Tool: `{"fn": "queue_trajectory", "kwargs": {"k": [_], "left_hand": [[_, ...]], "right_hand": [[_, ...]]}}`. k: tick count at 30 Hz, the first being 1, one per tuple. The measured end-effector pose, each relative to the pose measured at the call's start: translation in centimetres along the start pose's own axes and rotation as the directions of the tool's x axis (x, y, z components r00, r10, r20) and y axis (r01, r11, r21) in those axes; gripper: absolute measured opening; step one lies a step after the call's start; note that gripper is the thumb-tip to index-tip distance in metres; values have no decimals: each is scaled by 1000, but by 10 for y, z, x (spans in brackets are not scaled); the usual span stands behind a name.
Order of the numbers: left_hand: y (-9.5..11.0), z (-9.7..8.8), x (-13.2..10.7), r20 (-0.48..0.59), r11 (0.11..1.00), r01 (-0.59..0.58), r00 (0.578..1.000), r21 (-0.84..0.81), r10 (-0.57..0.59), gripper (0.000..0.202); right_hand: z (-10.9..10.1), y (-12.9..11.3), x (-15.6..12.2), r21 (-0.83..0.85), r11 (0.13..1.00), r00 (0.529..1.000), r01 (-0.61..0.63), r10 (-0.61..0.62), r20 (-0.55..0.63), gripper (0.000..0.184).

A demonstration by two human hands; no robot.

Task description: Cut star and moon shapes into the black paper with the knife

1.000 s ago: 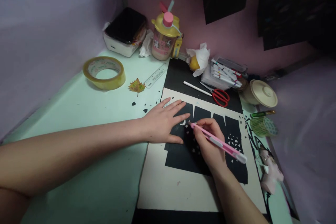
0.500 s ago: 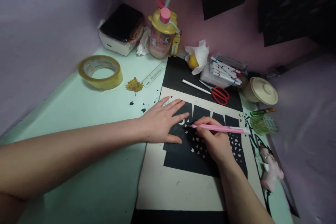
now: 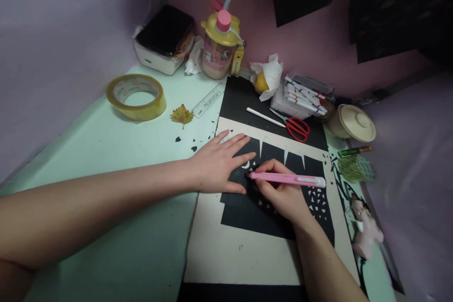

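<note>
Black paper (image 3: pixel 240 217) with small cut-out stars, a moon and many little shapes lies on a pale board (image 3: pixel 219 259). My left hand (image 3: pixel 219 163) rests flat on the paper's left part, fingers spread, holding nothing. In my right hand (image 3: pixel 283 196) is a pink craft knife (image 3: pixel 286 178), gripped like a pen. Its dark tip meets the paper just right of my left thumb and below the moon cut-out. My right hand covers some of the cut-out stars.
Behind the board lie red-handled scissors (image 3: pixel 297 129) and a white pen (image 3: pixel 265 117). A tape roll (image 3: pixel 136 97), leaf (image 3: pixel 182 114) and clear ruler (image 3: pixel 208 100) are at left. A cup (image 3: pixel 219 49) and marker box (image 3: pixel 300 96) stand behind; a pink glue gun (image 3: pixel 368 236) lies right.
My right hand has shifted slightly left with the craft knife, whose tip has moved left and a little nearer to me. My left hand stays in place.
</note>
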State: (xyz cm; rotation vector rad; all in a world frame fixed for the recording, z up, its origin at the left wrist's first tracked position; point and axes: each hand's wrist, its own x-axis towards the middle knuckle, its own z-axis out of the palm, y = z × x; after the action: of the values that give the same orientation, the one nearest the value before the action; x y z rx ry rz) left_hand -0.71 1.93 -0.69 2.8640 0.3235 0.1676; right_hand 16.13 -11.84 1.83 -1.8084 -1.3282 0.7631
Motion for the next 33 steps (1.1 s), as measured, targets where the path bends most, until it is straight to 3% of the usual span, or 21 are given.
{"fn": "queue_trajectory", "kwargs": {"k": [33], "left_hand": [[-1, 0, 0, 13, 1000, -2, 1000, 14, 2, 90]], "right_hand": [[4, 1, 0, -14, 999, 999, 45, -45, -9, 1]]}}
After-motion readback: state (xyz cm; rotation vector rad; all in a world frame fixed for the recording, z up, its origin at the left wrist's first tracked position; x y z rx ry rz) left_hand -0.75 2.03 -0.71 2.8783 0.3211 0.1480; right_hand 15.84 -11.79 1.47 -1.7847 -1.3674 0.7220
